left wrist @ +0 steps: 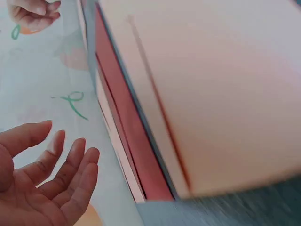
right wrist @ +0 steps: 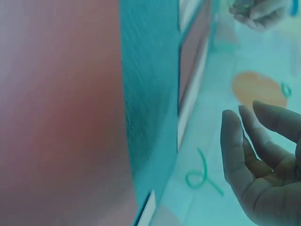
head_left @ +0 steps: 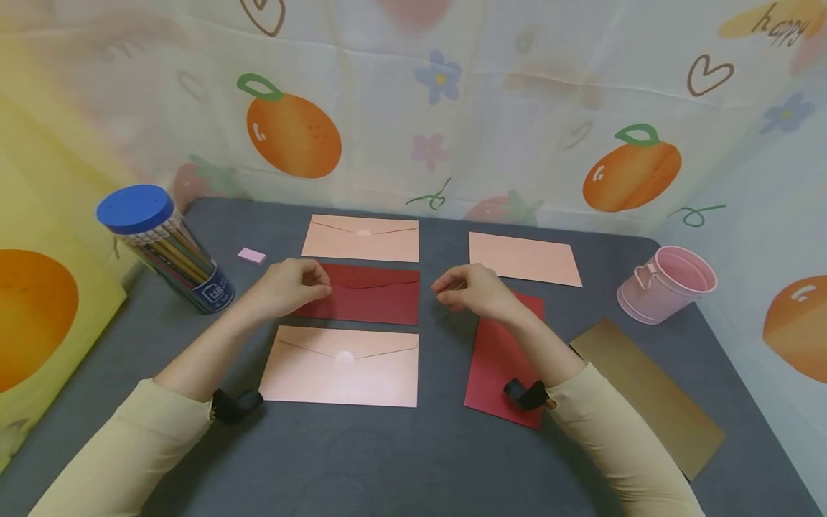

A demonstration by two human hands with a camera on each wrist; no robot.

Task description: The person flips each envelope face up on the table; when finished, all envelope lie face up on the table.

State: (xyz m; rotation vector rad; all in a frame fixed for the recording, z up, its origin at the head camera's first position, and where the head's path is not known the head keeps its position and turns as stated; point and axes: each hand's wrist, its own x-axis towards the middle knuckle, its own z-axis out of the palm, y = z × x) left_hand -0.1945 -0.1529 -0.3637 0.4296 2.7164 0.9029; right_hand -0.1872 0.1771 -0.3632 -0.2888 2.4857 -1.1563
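Observation:
My left hand [head_left: 292,285] hovers over the left end of a red envelope [head_left: 368,294], flap side up. In the left wrist view its fingers [left wrist: 75,165] are loosely bent and hold nothing. Beyond the red envelope lies a pale pink envelope [head_left: 362,240], and nearer to me another pale pink envelope [head_left: 349,370], each with a round seal on its flap. My right hand [head_left: 478,287] is above the table, right of the red envelope, its fingers relaxed with nothing between them. Under the right forearm lies a second red envelope [head_left: 497,352], flap hidden.
A plain pale pink envelope [head_left: 526,258] lies behind the right hand. To the right are a gold envelope [head_left: 652,395] and a small pink bucket [head_left: 665,283]. On the left stand a blue-lidded tub of pencils [head_left: 171,248] and a pink eraser [head_left: 252,255]. A printed curtain [head_left: 381,143] closes the back.

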